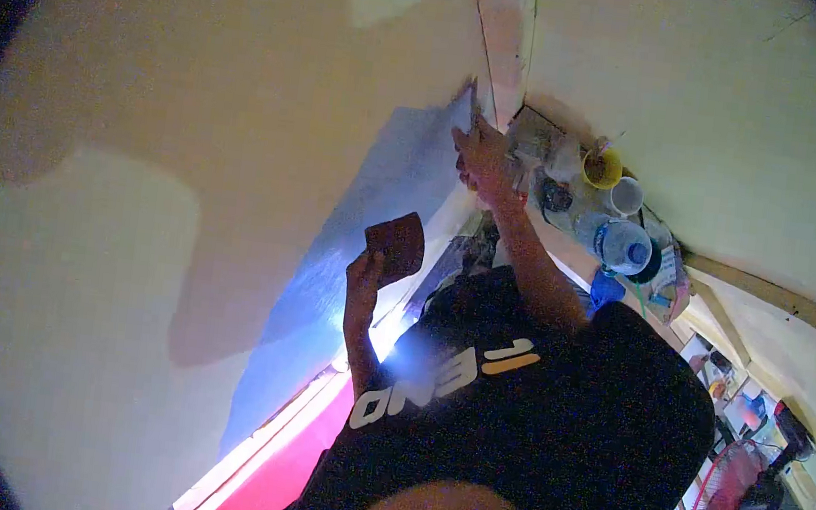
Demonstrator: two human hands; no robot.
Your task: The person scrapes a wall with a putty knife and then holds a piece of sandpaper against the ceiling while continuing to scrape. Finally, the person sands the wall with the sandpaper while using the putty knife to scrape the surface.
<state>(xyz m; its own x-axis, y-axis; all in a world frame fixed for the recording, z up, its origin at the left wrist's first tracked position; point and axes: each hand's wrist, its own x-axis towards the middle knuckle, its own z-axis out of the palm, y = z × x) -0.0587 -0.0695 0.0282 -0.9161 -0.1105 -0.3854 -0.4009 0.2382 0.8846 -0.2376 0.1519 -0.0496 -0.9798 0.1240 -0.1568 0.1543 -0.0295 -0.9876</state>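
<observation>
My left hand is raised in front of the wall and grips a dark brown square pad by its lower edge. My right hand reaches further out to the wall corner and presses a narrow grey scraper blade against the wall. A pale bluish smoothed patch on the cream wall runs from the corner down past the pad. My black T-shirt with white lettering fills the lower middle.
A cluttered ledge by the corner carries a yellow cup, a white cup and a water bottle with a blue cap. A red floor strip lies below the wall. A red fan stands lower right.
</observation>
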